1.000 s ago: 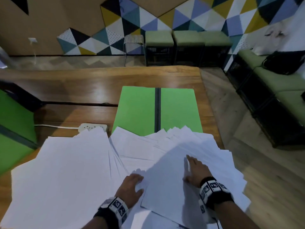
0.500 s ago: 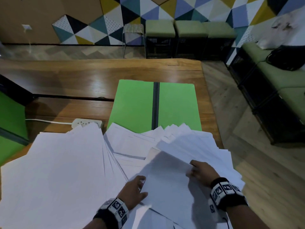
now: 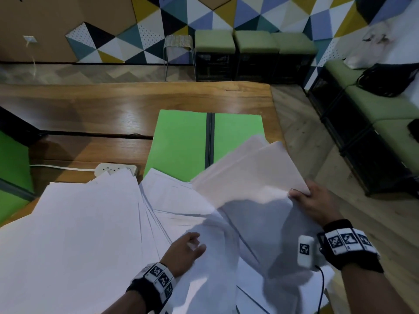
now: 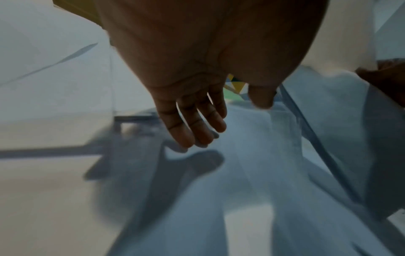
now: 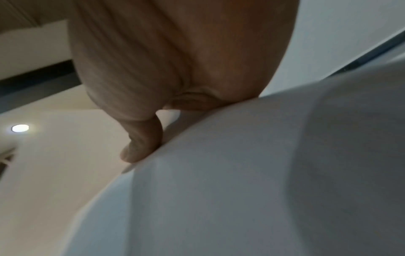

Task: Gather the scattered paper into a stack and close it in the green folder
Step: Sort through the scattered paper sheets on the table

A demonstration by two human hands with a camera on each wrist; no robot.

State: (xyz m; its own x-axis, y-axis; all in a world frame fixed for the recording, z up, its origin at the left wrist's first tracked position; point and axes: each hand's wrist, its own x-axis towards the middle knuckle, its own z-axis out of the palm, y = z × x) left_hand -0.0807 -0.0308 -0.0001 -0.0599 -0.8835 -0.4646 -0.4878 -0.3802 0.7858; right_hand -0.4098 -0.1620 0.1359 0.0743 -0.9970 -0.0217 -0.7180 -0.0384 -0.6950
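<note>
White paper sheets (image 3: 86, 227) lie fanned across the near part of the wooden table (image 3: 136, 105). Beyond them lies the green folder (image 3: 181, 143), open flat, with a dark spine down its middle. My right hand (image 3: 310, 200) grips a bundle of sheets (image 3: 249, 177) by its right edge and holds it tilted up over the folder's right half. In the right wrist view the thumb (image 5: 142, 143) presses on the lifted paper (image 5: 241, 173). My left hand (image 3: 183, 250) hovers open just above the sheets, its fingers (image 4: 197, 128) straight and spread.
A white power strip (image 3: 115, 168) with its cable lies left of the folder. Another green folder (image 3: 11, 175) shows at the left edge. The table's right edge is close to my right hand. Green stools (image 3: 254, 41) and a bench (image 3: 374, 114) stand beyond.
My right hand went from lying flat on the sheets to gripping a bundle and raising it up and to the right. My left hand lifted off the paper.
</note>
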